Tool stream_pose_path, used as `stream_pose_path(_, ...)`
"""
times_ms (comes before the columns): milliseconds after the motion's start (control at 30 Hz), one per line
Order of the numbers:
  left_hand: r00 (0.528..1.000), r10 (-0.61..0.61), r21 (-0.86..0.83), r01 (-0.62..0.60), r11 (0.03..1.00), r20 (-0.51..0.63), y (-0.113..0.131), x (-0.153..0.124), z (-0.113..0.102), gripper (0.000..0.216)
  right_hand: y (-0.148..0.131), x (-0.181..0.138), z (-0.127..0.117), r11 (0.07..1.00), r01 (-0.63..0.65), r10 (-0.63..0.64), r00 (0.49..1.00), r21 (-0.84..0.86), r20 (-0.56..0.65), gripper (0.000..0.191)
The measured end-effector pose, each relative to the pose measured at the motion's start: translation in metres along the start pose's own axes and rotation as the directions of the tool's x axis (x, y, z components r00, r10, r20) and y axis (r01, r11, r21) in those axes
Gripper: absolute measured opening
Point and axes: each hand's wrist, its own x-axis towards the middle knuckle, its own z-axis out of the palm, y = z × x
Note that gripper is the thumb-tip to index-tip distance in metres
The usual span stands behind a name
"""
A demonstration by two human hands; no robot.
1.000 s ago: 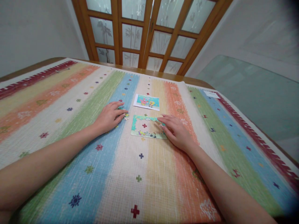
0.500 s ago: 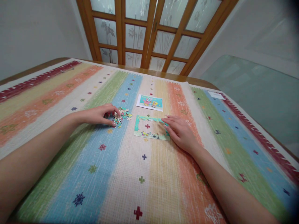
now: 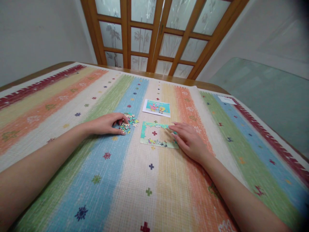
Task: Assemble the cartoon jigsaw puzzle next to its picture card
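A half-built jigsaw frame point(image 3: 157, 138), only its border laid, lies in the middle of a striped cloth point(image 3: 108, 180). My right hand point(image 3: 188, 140) lies flat on its right edge with the fingers stretched out. A small heap of loose puzzle pieces point(image 3: 129, 122) sits left of the frame. My left hand point(image 3: 106, 124) is curled at that heap, thumb and fingertips pinched among the pieces; whether a piece is between them I cannot make out. A reference picture card point(image 3: 156, 107) lies just beyond the frame.
The cloth covers a wooden table point(image 3: 169, 77) that ends short of a wood-framed frosted glass door point(image 3: 154, 35). A glass sheet point(image 3: 260, 96) stands off the right side. A small white label point(image 3: 227, 100) lies at the cloth's far right corner.
My left hand has turned from lying flat over the pieces to a curled pinch at the heap, which is now uncovered. My right hand has stayed on the frame. The view shifted slightly.
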Motion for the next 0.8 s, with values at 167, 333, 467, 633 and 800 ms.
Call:
stream_pose_path(167,1.000,-0.005,-0.096,0.008,0.995,0.023,-0.003,0.000,-0.002,0.047,0.000,-0.001,0.000,1.000,0.013,-0.013,1.000,0.003,0.001,0.035)
stream_pose_path(333,0.999,-0.038,-0.081,0.037,0.996,-0.004,0.000,0.003,0.002,0.044,0.000,-0.001,0.000,1.000,0.012,-0.012,1.000,0.003,-0.004,0.035)
stream_pose_path(467,0.994,-0.079,-0.014,0.078,0.997,-0.081,0.006,0.006,0.009,0.042,0.000,0.000,0.000,1.000,0.020,-0.020,1.000,-0.007,-0.014,0.034)
stream_pose_path(633,0.986,-0.112,-0.048,0.107,0.993,-0.120,0.007,0.009,0.014,0.041,-0.001,0.000,0.000,1.000,0.025,-0.026,0.999,-0.014,-0.019,0.034)
stream_pose_path(800,0.963,-0.179,-0.159,0.148,0.976,-0.201,0.002,0.013,0.018,0.044,0.000,-0.001,0.000,0.999,0.041,-0.042,0.999,-0.014,-0.020,0.034)
